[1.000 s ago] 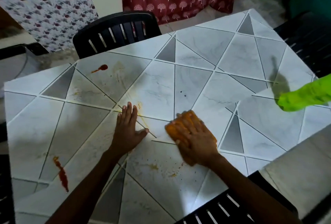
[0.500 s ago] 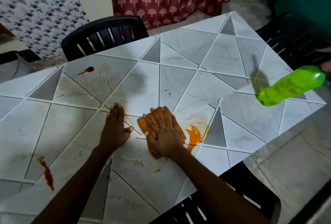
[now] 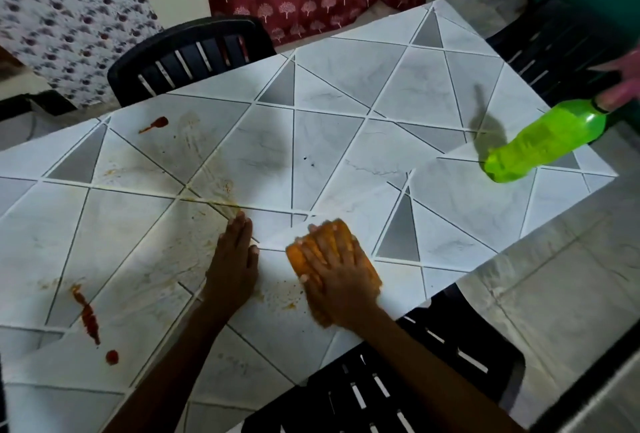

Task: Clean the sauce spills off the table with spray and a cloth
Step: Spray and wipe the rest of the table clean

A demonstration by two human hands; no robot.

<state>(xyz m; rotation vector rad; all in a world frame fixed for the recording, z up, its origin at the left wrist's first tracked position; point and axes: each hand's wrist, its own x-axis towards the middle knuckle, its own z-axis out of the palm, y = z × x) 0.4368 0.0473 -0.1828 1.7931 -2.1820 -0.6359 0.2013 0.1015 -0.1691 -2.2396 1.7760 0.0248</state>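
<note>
My right hand (image 3: pixel 334 271) presses flat, fingers spread, on an orange cloth (image 3: pixel 300 258) near the front edge of the grey-and-white patterned table (image 3: pixel 346 86). My left hand (image 3: pixel 232 259) rests flat on the table just left of the cloth. A red sauce streak (image 3: pixel 86 315) with a drop below it lies at the front left. A small red spill (image 3: pixel 157 123) sits at the far left. Faint orange smears run between them. A green bottle (image 3: pixel 543 140) hangs tilted over the table's right corner, held by another person's hand (image 3: pixel 620 86).
A black slatted chair (image 3: pixel 194 55) stands at the far side, another black chair (image 3: pixel 398 380) at the near side below my arms, a third at the right (image 3: pixel 554 41). Patterned curtains hang behind. Tiled floor (image 3: pixel 571 294) lies to the right.
My right hand slid the cloth right over the orange sauce blotch seen half a second ago, which no longer shows. The green bottle stays over the right corner. My left hand stays flat.
</note>
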